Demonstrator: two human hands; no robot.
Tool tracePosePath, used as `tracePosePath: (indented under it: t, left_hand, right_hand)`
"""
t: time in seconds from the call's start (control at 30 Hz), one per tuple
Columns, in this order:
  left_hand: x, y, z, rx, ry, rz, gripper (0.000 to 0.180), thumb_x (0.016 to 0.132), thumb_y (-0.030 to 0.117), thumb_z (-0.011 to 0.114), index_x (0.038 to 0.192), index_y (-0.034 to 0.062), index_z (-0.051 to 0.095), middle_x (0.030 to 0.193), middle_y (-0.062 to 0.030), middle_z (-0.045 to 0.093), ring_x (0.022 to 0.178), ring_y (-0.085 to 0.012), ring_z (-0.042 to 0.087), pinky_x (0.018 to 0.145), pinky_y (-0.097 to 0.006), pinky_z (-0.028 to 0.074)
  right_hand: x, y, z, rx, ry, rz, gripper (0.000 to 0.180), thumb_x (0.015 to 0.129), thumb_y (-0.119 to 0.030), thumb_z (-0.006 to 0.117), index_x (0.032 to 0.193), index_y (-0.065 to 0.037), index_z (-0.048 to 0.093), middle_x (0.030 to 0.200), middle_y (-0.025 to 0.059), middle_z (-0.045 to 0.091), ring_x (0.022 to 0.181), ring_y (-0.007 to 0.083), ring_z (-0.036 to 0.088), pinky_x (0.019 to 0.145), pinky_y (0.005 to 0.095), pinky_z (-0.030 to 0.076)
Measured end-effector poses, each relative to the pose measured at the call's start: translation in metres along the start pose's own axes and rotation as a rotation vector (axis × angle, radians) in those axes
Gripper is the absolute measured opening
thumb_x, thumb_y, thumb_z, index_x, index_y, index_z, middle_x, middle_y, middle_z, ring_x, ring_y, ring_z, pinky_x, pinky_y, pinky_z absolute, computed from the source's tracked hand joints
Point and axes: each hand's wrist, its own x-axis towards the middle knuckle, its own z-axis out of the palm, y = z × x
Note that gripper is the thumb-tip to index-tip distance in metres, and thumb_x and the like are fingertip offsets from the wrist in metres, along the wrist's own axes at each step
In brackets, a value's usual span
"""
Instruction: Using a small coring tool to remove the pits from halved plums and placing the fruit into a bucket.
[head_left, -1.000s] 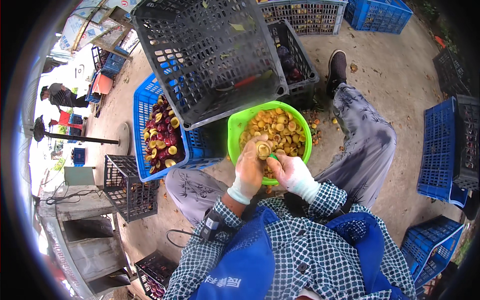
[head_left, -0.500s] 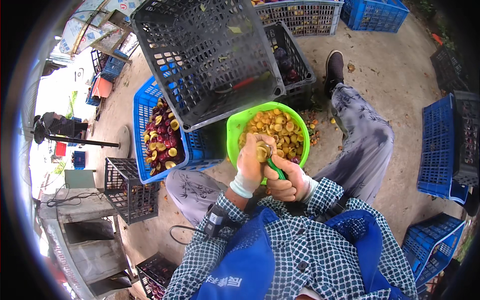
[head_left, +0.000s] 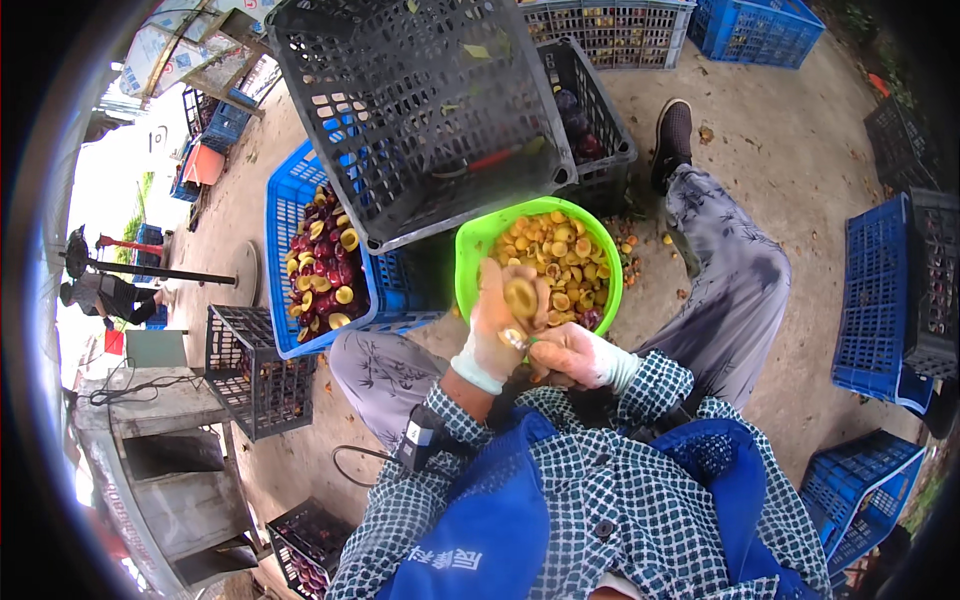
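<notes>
Presently the left hand (head_left: 497,322) cups 1 halved fruit (head_left: 520,297) above the green bowl (head_left: 476,248), fingers closed round its rim; the right hand (head_left: 567,356) seems clenched on a small tool. Soft, slippery flesh: hold by the skin.

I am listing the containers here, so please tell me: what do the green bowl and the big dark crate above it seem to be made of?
The green bowl looks like moulded plastic: one bright, even colour, a smooth rolled rim and a slight sheen. The dark crate also seems to be plastic, matte and stiff, judging by its regular moulded lattice of holes; metal mesh seems unlikely, though the view cannot fully settle it.
</notes>
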Motion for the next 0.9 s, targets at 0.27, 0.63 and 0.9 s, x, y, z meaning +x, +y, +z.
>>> tracePosePath:
  t: [0.27, 0.63, 0.9]
  left_hand:
    - [0.005, 0.013, -0.023, 0.001, 0.073, -0.015, 0.046, 0.105, 0.048, 0.042, 0.119, 0.0080, 0.060, 0.108, -0.0069, 0.064, 0.092, -0.0217, 0.060, 0.082, -0.038, 0.048]
    - [-0.016, 0.107, -0.030, 1.903, 0.470, 1.245, 0.036, 0.083, 0.008, 0.071, 0.118, 0.0041, 0.065, 0.119, -0.0188, 0.065, 0.111, -0.0379, 0.060, 0.100, -0.048, 0.044]
    - [0.067, -0.064, -0.025, 2.102, -0.570, 0.046, 0.042, 0.085, 0.016, 0.067, 0.126, 0.0093, 0.061, 0.109, -0.0176, 0.068, 0.102, -0.0342, 0.066, 0.086, -0.045, 0.054]
  right_hand:
    - [0.013, 0.002, -0.022, 0.029, 0.720, -0.228, 0.060, 0.105, -0.057, 0.034, 0.088, -0.006, 0.060, 0.053, 0.0013, 0.048, 0.039, 0.0121, 0.042, 0.038, 0.0269, 0.033]
    - [-0.007, -0.033, -0.051, 0.433, 1.062, -0.651, 0.049, 0.105, -0.053, 0.043, 0.097, -0.006, 0.057, 0.057, 0.0029, 0.047, 0.043, 0.0133, 0.039, 0.041, 0.0291, 0.038]
    - [-0.008, -0.028, -0.054, 0.436, 1.084, -0.590, 0.049, 0.106, -0.051, 0.044, 0.096, -0.005, 0.058, 0.058, 0.0029, 0.050, 0.041, 0.0135, 0.042, 0.040, 0.0293, 0.039]
